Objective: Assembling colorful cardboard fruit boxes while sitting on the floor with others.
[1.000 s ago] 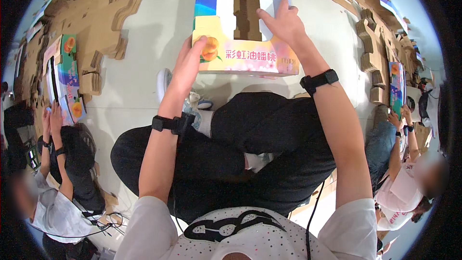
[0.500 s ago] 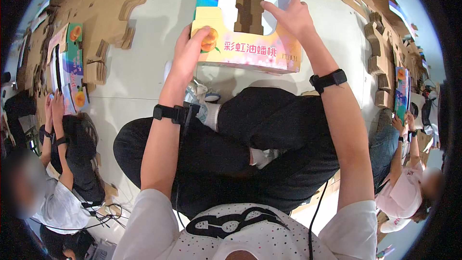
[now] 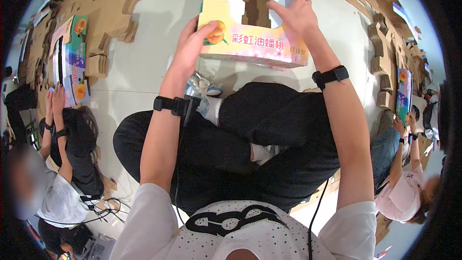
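A colourful cardboard fruit box (image 3: 250, 45), yellow with peach pictures on its near end and blue-purple farther off, stands ahead of my crossed legs. A long cut-out in its top shows brown cardboard inside. My left hand (image 3: 193, 43) grips the near left corner, thumb on the yellow panel beside a printed peach, the other fingers mostly hidden at the side. At the right edge, my right hand (image 3: 297, 15) holds the box with its thumb reaching toward the cut-out and its fingers along the side. The far end is cropped by the picture's top.
Flattened brown cardboard sheets (image 3: 103, 17) lie in stacks at the left, and more cardboard pieces (image 3: 380, 62) at the right. A person on each side handles a similar box, the left box (image 3: 77, 67) and the right box (image 3: 403, 94). Black cables (image 3: 108, 207) trail at the lower left.
The box has shifted slightly to the right and away from me, with both hands still on it. My grip looks much the same.
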The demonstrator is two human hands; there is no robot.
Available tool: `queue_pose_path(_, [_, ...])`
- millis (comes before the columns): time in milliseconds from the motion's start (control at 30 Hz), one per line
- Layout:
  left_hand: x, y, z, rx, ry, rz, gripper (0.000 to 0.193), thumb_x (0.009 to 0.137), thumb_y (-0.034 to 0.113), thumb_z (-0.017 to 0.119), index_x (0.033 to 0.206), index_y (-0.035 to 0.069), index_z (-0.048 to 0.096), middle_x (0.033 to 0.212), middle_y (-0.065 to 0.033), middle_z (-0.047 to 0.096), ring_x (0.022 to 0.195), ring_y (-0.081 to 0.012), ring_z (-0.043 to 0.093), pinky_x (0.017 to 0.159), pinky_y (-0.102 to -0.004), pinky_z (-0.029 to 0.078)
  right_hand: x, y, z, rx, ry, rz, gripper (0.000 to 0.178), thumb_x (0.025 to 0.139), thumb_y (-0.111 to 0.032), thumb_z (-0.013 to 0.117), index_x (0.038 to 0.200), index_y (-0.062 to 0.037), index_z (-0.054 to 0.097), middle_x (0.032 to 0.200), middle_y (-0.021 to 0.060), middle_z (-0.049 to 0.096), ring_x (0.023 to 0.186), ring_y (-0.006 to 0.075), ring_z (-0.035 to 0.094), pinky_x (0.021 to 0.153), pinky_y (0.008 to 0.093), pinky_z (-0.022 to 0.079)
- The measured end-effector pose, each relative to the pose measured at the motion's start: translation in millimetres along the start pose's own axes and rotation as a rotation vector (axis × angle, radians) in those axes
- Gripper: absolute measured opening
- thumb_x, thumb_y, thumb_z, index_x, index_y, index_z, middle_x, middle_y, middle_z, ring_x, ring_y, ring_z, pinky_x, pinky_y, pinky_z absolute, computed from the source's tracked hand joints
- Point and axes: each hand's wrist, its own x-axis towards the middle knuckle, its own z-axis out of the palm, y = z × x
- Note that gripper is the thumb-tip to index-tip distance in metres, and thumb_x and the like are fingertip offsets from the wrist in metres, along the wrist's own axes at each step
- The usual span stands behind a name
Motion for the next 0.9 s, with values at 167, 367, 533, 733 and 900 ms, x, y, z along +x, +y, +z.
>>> queue_pose_path(167, [-1.8, -1.3, 0.9, 0.09, -0.085, -0.048, 0.063, 0.095, 0.034, 0.063, 0.142, -0.004, 0.044, 0.13, -0.0148, 0.06, 0.119, -0.0215, 0.058, 0.1, -0.0343, 0.046, 6.4, 4.0, -8.8, -0.036, 0.091, -0.044, 0.114, 0.069, -0.073, 0.069, 0.147, -0.0005, 0.027, 0.129, 0.0325, 0.051, 0.112, 0.0426, 0.062, 0.094, 0.0492, 0.052])
queue_pose_path(367, [-7.6, -2.1, 13.4, 0.227, -0.103, 0.028, 0.07, 0.1, 0.049, 0.049, 0.148, 0.0, 0.037, 0.133, -0.0143, 0.058, 0.121, -0.0211, 0.057, 0.1, -0.0366, 0.047, 8.7, 6.5, -5.5, -0.19, -0.117, 0.074, 0.112, 0.067, -0.071, 0.071, 0.145, -0.0006, 0.033, 0.131, 0.0334, 0.051, 0.114, 0.0438, 0.061, 0.095, 0.0484, 0.052])
queue_pose_path(533, [-6.8, -10.7, 7.5, 0.172, -0.132, -0.11, 0.075, 0.102, 0.057, 0.036, 0.148, -0.002, 0.038, 0.15, -0.0181, 0.044, 0.139, -0.0247, 0.041, 0.115, -0.0345, 0.028, 33.9, 52.6, -14.0, -0.035, -0.028, -0.118, 0.111, 0.069, -0.059, 0.076, 0.15, -0.0011, 0.028, 0.135, 0.0303, 0.05, 0.116, 0.0469, 0.059, 0.098, 0.0491, 0.05])
queue_pose_path(733, [-6.1, -22.4, 5.9, 0.508, -0.114, -0.027, 0.072, 0.103, 0.052, 0.034, 0.147, -0.005, 0.038, 0.149, -0.0245, 0.043, 0.14, -0.0314, 0.041, 0.116, -0.0375, 0.029, 34.4, 108.6, -56.1, -0.633, 0.128, -0.074, 0.086, 0.077, -0.038, 0.073, 0.146, 0.0016, 0.039, 0.132, 0.0285, 0.057, 0.12, 0.0439, 0.058, 0.101, 0.0482, 0.048])
queue_pose_path(900, [12.1, -58.6, 3.0, 0.786, -0.216, 0.212, 0.063, 0.1, 0.04, 0.051, 0.144, -0.004, 0.043, 0.153, -0.0261, 0.036, 0.146, -0.035, 0.031, 0.118, -0.0378, 0.027, 36.8, 102.9, -49.8, -0.082, -0.155, -0.179, 0.075, 0.084, -0.047, 0.067, 0.135, 0.0059, 0.051, 0.139, 0.0315, 0.05, 0.13, 0.0416, 0.049, 0.11, 0.0467, 0.038])
